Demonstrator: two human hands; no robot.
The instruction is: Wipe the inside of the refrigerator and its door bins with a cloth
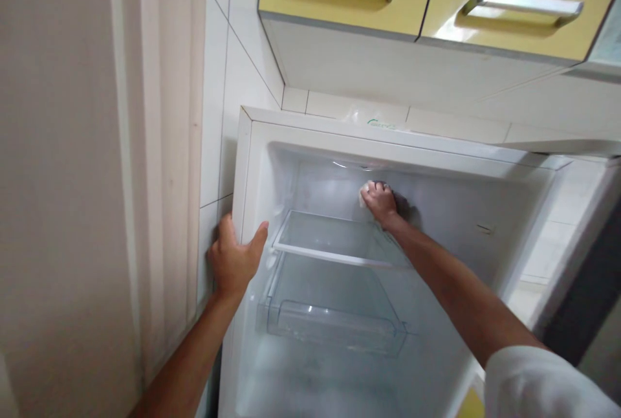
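Observation:
A white refrigerator (246, 165) stands open in front of me. My left hand (237, 255) grips its left edge, thumb toward the inside and fingers against the outer side. Inside the upper part, my right hand (381, 203) is closed around a crumpled white cloth (363, 195), which is pressed against the back wall (330, 191). Below that hand is a glass shelf (320, 252) with a white front trim. Further down sits a clear plastic drawer (334, 324).
Yellow cupboards (349, 7) with metal handles hang above the refrigerator. A pale door frame (160, 146) rises close on the left, beside white wall tiles (213, 107). The refrigerator door (577, 243) is swung out to the right.

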